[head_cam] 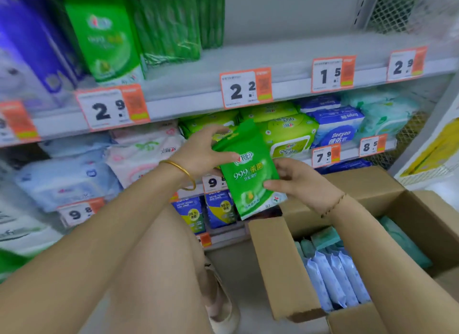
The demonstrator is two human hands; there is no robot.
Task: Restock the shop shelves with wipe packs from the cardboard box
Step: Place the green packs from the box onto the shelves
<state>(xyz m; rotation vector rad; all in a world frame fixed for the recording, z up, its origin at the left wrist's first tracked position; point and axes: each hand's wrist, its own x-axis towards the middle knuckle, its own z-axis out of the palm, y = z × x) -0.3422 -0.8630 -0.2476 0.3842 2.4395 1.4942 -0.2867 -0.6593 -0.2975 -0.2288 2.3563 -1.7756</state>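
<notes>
Nearest, the open cardboard box (278,271) sat on the floor at the person's right. It held a row of pale blue packs (332,281) stood on edge, with teal packs (325,238) behind them. Above its far flap both hands held one green wipe pack (248,177) upright in the air, in front of the shelves and not yet on any. The left hand (203,152) pinched its upper left edge, thumb on the face and fingers curled behind the top. The right hand (303,182) gripped the lower right edge, thumb on the front. The pack looked light, soft and slick in its film wrapper, likely to bend or slip, so holding both long edges seemed wise. Beyond lay larger lidded green packs (288,132), and the top shelf (285,57) carried matching green packs (104,42) at its left end.
</notes>
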